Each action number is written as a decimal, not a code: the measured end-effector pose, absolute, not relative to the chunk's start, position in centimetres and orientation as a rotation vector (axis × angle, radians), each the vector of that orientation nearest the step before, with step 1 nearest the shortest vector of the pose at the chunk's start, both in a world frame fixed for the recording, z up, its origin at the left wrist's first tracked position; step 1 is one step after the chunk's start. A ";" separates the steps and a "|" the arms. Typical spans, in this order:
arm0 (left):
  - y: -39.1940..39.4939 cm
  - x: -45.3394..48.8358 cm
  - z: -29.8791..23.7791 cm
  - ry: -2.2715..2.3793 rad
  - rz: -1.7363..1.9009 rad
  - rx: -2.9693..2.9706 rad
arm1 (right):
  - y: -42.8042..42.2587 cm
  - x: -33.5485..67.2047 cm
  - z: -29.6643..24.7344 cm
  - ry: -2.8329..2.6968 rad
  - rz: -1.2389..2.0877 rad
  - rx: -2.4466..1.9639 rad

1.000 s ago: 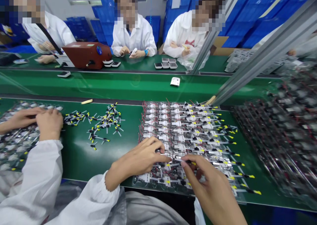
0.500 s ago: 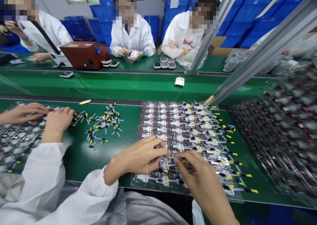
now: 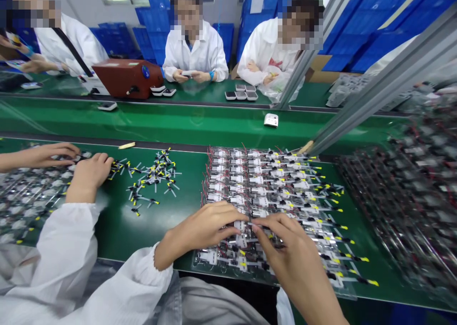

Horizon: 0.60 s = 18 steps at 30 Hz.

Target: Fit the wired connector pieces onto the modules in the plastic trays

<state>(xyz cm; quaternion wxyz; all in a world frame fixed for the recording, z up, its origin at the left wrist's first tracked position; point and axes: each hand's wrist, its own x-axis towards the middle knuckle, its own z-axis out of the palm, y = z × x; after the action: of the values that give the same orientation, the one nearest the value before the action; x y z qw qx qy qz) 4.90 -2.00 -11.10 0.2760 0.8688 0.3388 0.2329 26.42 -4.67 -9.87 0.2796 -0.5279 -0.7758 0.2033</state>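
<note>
My left hand (image 3: 205, 226) is over the near rows of a clear plastic tray (image 3: 200, 264), its forefinger and thumb bent together over a small part I cannot make out. Opposite it, my right hand (image 3: 294, 251) pinches a small grey strip (image 3: 251, 223) between thumb and forefinger. The fingertips of both hands almost meet. Rows of white parts (image 3: 236, 178) with thin red wires lie in the tray. Small black pieces with grey strips and yellow tips (image 3: 342, 257) stick out along its right side.
Loose black-and-yellow pieces (image 3: 157, 172) lie in a pile left of the tray. A co-worker's hands (image 3: 89, 175) work at another filled tray (image 3: 21, 210). Stacked trays (image 3: 403, 210) stand at right. A metal post (image 3: 342, 106) slants above the bench; co-workers sit opposite.
My left forefinger has stretched forward to the right hand's fingertips, and its thumb has come nearer. The view has shifted slightly. Opposite, a co-worker's hands have changed their hold on a white device.
</note>
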 end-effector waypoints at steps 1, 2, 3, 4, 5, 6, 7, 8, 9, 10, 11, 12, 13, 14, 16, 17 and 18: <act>-2.0 4.9 -11.1 0.909 0.626 2.335 | -4.7 26.5 -9.9 -2.082 0.564 -1.422; -2.0 4.9 -11.1 0.911 0.624 2.334 | -4.7 26.5 -10.0 -2.086 0.584 -1.428; -2.0 4.9 -11.2 0.917 0.617 2.333 | -4.7 26.4 -10.1 -2.093 0.601 -1.435; -1.9 4.8 -11.2 0.921 0.610 2.333 | -4.6 26.4 -10.2 -2.102 0.614 -1.438; -1.9 4.7 -11.3 0.924 0.604 2.335 | -4.6 26.3 -10.3 -2.112 0.627 -1.439; -1.9 4.6 -11.3 0.928 0.600 2.336 | -4.6 26.3 -10.4 -2.121 0.637 -1.436; -1.9 4.6 -11.4 0.935 0.599 2.337 | -4.5 26.2 -10.4 -2.129 0.648 -1.435; -2.0 4.5 -11.4 0.942 0.600 2.336 | -4.5 26.1 -10.4 -2.136 0.660 -1.435; -2.0 4.4 -11.5 0.951 0.598 2.332 | -4.4 26.1 -10.5 -2.139 0.670 -1.438; -2.0 4.4 -11.5 0.959 0.594 2.326 | -4.4 26.1 -10.5 -2.142 0.678 -1.442; -2.0 4.4 -11.6 0.968 0.589 2.320 | -4.4 26.0 -10.5 -2.140 0.680 -1.449; -2.0 4.4 -11.6 0.973 0.585 2.316 | -4.5 26.0 -10.5 -2.135 0.676 -1.458; -2.0 4.4 -11.6 0.975 0.583 2.314 | -4.5 26.0 -10.5 -2.131 0.673 -1.465; -2.0 4.4 -11.6 0.975 0.583 2.313 | -4.5 26.0 -10.5 -2.127 0.669 -1.472; -2.0 4.5 -11.6 0.971 0.587 2.307 | -4.6 26.0 -10.5 -2.133 0.674 -1.480; -2.0 4.5 -11.6 0.967 0.588 2.301 | -4.6 26.0 -10.5 -2.142 0.682 -1.482; -1.9 4.5 -11.6 0.962 0.590 2.297 | -4.6 26.1 -10.5 -2.154 0.691 -1.482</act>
<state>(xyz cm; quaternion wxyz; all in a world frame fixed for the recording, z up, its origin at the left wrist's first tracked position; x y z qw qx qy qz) 4.49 -1.94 -11.62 0.2868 0.8598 0.3601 0.2210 26.07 -4.59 -10.46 0.2169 -0.5348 -0.7777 0.2493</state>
